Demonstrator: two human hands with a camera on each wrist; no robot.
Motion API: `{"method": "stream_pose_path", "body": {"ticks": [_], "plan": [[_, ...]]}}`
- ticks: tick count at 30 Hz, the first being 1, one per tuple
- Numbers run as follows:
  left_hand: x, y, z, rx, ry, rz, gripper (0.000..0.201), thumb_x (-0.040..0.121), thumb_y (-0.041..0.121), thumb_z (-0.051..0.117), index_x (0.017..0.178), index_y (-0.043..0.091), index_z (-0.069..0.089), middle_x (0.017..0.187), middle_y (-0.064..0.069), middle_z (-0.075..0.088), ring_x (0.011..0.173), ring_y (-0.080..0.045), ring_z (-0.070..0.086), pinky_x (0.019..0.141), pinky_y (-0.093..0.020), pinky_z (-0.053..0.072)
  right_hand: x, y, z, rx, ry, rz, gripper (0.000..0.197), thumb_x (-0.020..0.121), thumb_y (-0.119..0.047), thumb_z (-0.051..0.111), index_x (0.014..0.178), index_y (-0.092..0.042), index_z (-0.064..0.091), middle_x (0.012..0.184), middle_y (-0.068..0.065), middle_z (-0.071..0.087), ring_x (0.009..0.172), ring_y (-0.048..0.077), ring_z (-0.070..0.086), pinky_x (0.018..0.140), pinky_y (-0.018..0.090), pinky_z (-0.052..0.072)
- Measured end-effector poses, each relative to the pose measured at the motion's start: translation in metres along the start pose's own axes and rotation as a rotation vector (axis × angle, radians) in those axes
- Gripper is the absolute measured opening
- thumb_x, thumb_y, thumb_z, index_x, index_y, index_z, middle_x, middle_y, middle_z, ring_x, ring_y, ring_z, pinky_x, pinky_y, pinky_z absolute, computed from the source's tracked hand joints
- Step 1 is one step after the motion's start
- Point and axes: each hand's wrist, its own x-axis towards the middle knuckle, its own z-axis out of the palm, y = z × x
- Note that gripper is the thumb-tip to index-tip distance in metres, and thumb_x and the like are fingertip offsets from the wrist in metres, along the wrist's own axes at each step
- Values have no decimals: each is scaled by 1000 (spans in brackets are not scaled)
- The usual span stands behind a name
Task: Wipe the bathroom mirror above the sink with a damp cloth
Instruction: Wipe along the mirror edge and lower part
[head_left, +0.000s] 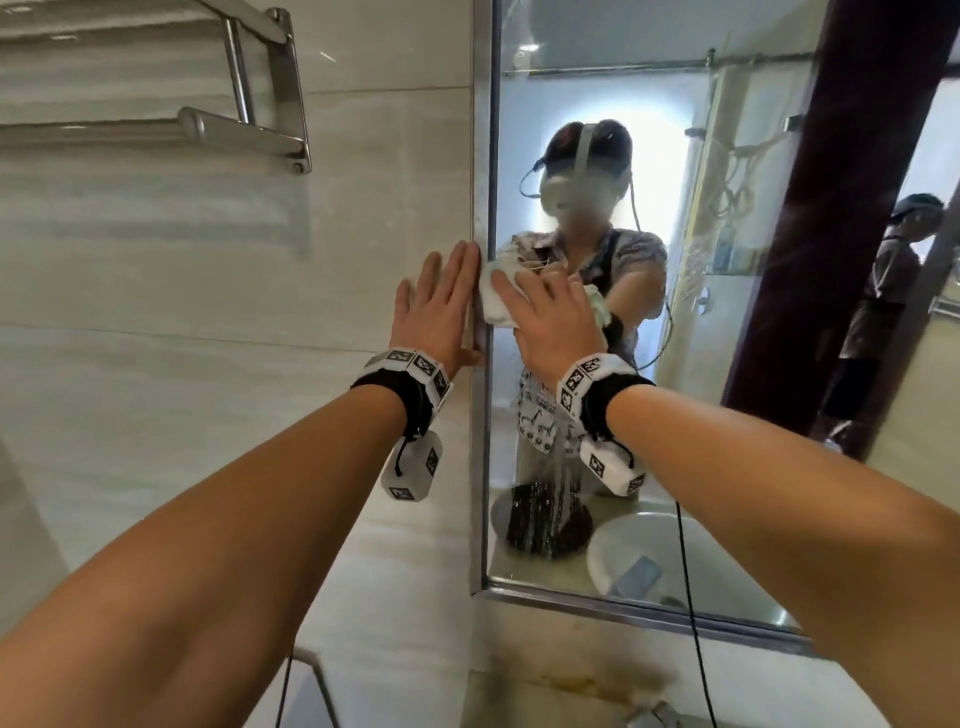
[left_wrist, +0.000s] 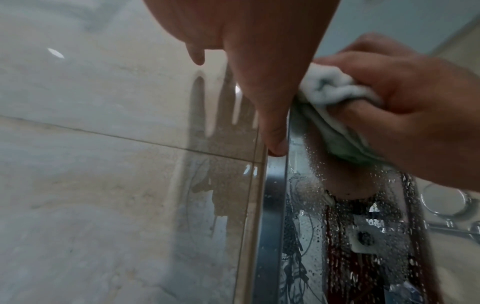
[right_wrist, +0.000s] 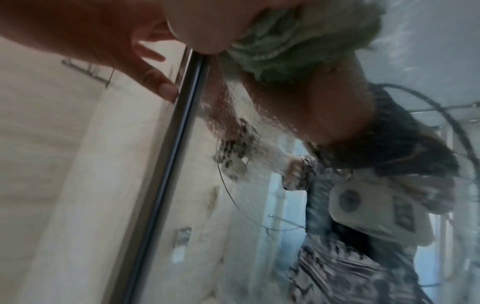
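Up against the mirror (head_left: 597, 93), the cloth (head_left: 496, 301) is a bunched white and pale green wad pressed to the glass just inside the left edge of the metal frame (head_left: 480, 467). It sits under the right hand (head_left: 550, 322), whose fingers curl over the wad and pinch it against the glass; the left wrist view shows the folds gathered between those fingers, and part of the cloth sticks out past the fingertips toward the frame. Below the right hand, water drops and thin streaks run down the glass. Just beside it, on the other side of the frame, the left hand (head_left: 441, 306) lies flat with straight fingers on the tiled wall (head_left: 208, 312), its thumb touching the frame's edge. Above and well away from the left hand, a chrome towel rack (head_left: 249, 119) is fixed to the tiles. Under both forearms, a basin shows reflected in the bottom of the mirror.
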Motion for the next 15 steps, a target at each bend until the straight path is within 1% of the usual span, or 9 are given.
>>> {"method": "stream_pose_path", "body": {"ticks": [2, 4, 5, 6, 8, 11, 13, 15], "plan": [[-2, 1, 1, 5, 5, -7, 133, 69, 43, 86, 156, 23, -13, 165, 4, -9, 152, -28, -1, 119, -56, 16, -13, 6, 2, -14, -37, -108, 67, 81, -18, 61, 144, -15, 38, 128, 10, 53, 105, 38, 51, 91, 50, 40], [-6, 3, 3, 3, -10, -25, 133, 69, 47, 84, 156, 24, -14, 165, 4, -10, 152, -29, -1, 119, -57, 16, -36, 11, 6, -25, -89, -263, 64, 81, -19, 60, 142, -16, 41, 129, 8, 54, 106, 35, 50, 92, 48, 35], [-8, 6, 3, 0, -23, -34, 133, 69, 47, 84, 155, 24, -15, 165, 4, -11, 152, -29, -2, 119, -57, 16, -50, 13, 8, -24, -121, -321, 63, 81, -20, 60, 141, -17, 43, 130, 6, 54, 107, 33, 50, 92, 47, 34], [-10, 8, 4, -6, -37, -42, 134, 68, 47, 84, 155, 25, -15, 165, 4, -12, 152, -29, -2, 119, -57, 16, -62, 13, 9, -18, -159, -344, 63, 81, -20, 63, 141, -19, 44, 131, 5, 54, 109, 31, 50, 91, 45, 36], [-16, 10, 5, -18, -63, -56, 136, 68, 48, 85, 155, 25, -16, 165, 3, -13, 152, -30, -3, 119, -58, 16, -72, 9, 4, 24, -218, -313, 63, 79, -22, 69, 138, -23, 48, 131, 2, 55, 110, 28, 52, 91, 44, 41], [-25, 14, 3, -68, -79, -83, 131, 72, 47, 82, 155, 27, -16, 164, 3, -16, 152, -30, -5, 119, -58, 14, -66, 8, -11, 89, -257, -247, 64, 77, -23, 74, 135, -28, 49, 133, 2, 53, 112, 28, 51, 92, 44, 46], [-30, 18, 3, -94, -89, -113, 126, 76, 47, 78, 155, 26, -18, 164, 4, -19, 152, -30, -6, 119, -58, 13, -65, 20, -28, 136, -189, -119, 67, 78, -19, 73, 137, -29, 45, 133, 3, 51, 110, 30, 49, 90, 47, 48], [-35, 20, 5, -85, -110, -152, 128, 76, 46, 78, 153, 26, -23, 163, 5, -20, 152, -30, -3, 118, -59, 16, -67, 39, -43, 207, -67, 82, 63, 80, -9, 65, 138, -25, 45, 132, 7, 50, 110, 34, 45, 89, 50, 46]]}}
